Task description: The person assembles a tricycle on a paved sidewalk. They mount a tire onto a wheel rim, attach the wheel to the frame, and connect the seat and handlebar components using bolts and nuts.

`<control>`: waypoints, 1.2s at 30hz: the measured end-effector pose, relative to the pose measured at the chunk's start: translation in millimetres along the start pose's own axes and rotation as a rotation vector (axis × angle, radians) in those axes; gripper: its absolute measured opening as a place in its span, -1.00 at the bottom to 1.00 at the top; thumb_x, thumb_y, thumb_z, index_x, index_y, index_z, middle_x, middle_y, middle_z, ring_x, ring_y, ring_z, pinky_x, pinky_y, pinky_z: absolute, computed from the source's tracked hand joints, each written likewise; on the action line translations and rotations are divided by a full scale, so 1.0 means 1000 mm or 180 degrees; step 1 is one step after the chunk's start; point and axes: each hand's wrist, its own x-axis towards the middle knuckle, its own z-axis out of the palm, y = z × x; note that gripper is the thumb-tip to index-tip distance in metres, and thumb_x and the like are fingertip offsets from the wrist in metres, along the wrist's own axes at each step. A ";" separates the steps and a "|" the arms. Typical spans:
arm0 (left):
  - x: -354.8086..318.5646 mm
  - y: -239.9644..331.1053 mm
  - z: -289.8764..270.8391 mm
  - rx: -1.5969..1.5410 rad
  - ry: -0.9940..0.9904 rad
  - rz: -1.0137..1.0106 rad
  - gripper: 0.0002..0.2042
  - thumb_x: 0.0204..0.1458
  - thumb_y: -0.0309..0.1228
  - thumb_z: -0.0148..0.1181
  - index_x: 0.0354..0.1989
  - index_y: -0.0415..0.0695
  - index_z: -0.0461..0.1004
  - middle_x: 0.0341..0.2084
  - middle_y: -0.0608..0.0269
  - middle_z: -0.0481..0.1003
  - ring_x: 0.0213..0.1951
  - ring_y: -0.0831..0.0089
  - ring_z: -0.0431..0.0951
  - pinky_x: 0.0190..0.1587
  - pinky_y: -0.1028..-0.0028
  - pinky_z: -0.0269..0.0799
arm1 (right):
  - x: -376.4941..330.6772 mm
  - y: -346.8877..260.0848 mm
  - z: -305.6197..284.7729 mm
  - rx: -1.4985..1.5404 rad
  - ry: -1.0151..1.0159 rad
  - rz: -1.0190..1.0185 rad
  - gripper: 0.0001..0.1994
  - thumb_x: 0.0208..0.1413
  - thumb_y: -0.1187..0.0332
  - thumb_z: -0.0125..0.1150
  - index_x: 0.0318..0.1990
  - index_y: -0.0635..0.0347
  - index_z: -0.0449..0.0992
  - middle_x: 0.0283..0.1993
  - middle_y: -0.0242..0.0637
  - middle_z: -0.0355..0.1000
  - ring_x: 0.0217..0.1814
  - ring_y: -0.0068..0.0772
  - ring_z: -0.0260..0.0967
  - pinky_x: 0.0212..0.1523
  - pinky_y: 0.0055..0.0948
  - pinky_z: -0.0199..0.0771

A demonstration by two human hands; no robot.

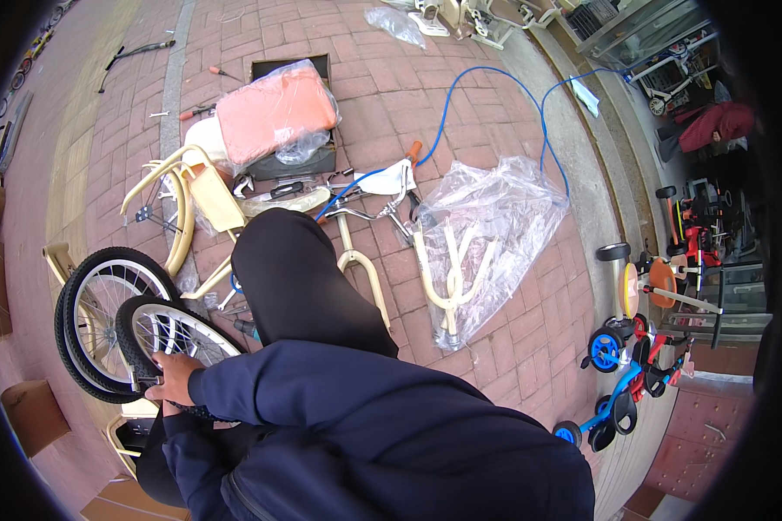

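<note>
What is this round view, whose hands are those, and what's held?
No machine here: a person works bare-handed. The single picture comes from the left of two fisheye cameras on their head, looking down, so straight edges bend. The right hand and left hand are close together at the lower part of a spoked wheel with a black tyre; exactly what each grips is too small to tell. On the brick paving lie a cream frame, a blue hose and a cream fork on clear plastic.
</note>
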 end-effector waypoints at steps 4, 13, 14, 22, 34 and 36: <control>0.025 -0.003 -0.021 0.0219 0.0002 0.0343 -0.77 0.14 -0.29 0.01 -0.13 -0.14 0.47 -0.35 0.20 0.56 -0.36 0.34 0.56 -0.34 0.35 0.49 | 0.000 0.003 0.004 -0.0139 0.0104 0.0023 -0.25 -0.15 -0.04 0.39 0.14 0.27 0.33 -0.08 0.14 0.49 0.00 0.16 0.45 0.08 -0.11 0.40; -0.030 0.037 -0.017 0.0011 0.0481 0.0635 -0.86 0.11 -0.32 -0.03 -0.38 -0.06 0.43 -0.63 0.36 0.32 -0.62 0.57 0.23 -0.60 0.54 0.15 | 0.013 0.005 0.011 0.0241 0.0120 -0.0106 -0.28 -0.12 -0.06 0.42 0.01 0.41 0.39 -0.30 0.06 0.54 -0.19 0.02 0.54 -0.10 -0.21 0.49; -0.047 0.041 -0.009 0.0169 0.0540 0.0563 -0.83 0.13 -0.26 -0.02 -0.39 -0.06 0.42 -0.62 0.37 0.33 -0.62 0.57 0.24 -0.61 0.53 0.14 | 0.017 0.007 0.015 0.0222 0.0143 -0.0130 -0.28 -0.11 -0.07 0.42 0.02 0.40 0.39 -0.30 0.06 0.54 -0.19 0.01 0.54 -0.10 -0.22 0.48; -0.083 0.015 0.027 0.2555 0.1241 0.1546 -0.51 -0.05 -0.02 0.32 -0.35 -0.33 0.55 -0.50 0.05 0.58 -0.40 0.29 0.60 -0.25 0.34 0.45 | 0.040 0.055 0.016 0.0297 -0.0387 -0.0386 0.00 -0.17 -0.42 0.27 0.17 0.38 0.35 -0.14 0.01 0.49 -0.09 -0.19 0.48 -0.03 -0.28 0.43; -0.085 0.050 0.018 0.2411 0.1160 0.1427 -0.63 -0.22 -0.28 0.36 -0.32 -0.35 0.54 -0.48 -0.01 0.58 -0.38 0.22 0.61 -0.24 0.32 0.49 | 0.024 0.052 0.001 -0.1465 -0.0765 -0.0233 -0.52 0.27 -0.04 -0.06 -0.25 0.31 0.40 -0.32 0.18 0.47 -0.19 0.26 0.43 -0.17 0.07 0.36; -0.088 0.056 0.020 0.3149 0.1511 0.1439 -0.63 -0.24 -0.28 0.36 -0.33 -0.35 0.53 -0.46 -0.07 0.58 -0.34 0.13 0.62 -0.20 0.28 0.49 | 0.022 0.058 0.005 -0.1395 -0.0792 -0.0303 -0.54 0.30 -0.01 -0.09 -0.23 0.31 0.41 -0.33 0.21 0.47 -0.19 0.28 0.42 -0.15 0.09 0.35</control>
